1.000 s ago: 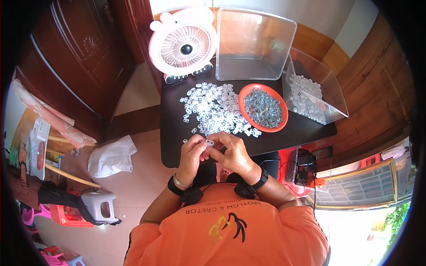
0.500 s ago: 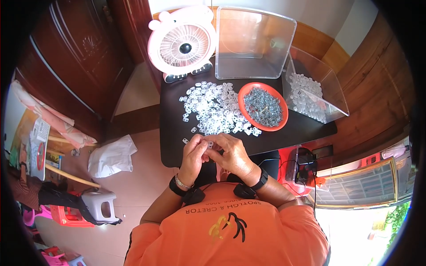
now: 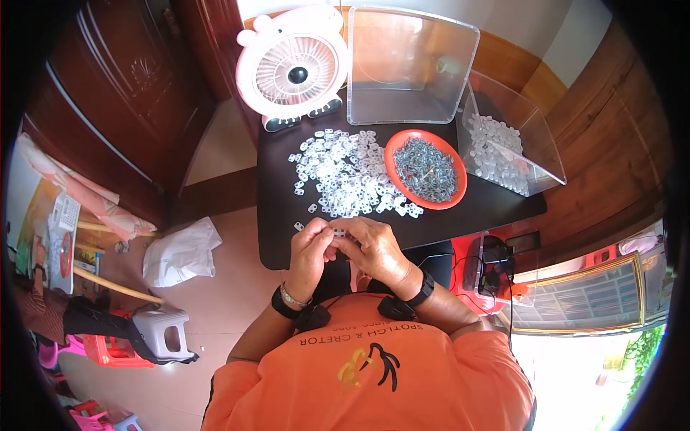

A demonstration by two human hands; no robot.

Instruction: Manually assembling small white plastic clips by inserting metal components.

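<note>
Seen from above, a person's left hand and right hand meet at the near edge of a black desk, fingers pinched together on a small clear plastic piece (details too small to tell), near a pile of similar pieces.

A round pink plastic desk fan is being stood at the black table's far edge; a crumpled white plastic bag is lying on the floor beside a grey plastic stool.

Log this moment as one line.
left hand: pinching small clear plastic piece | right hand: same piece | table: clear pieces pile, red bowl
</note>
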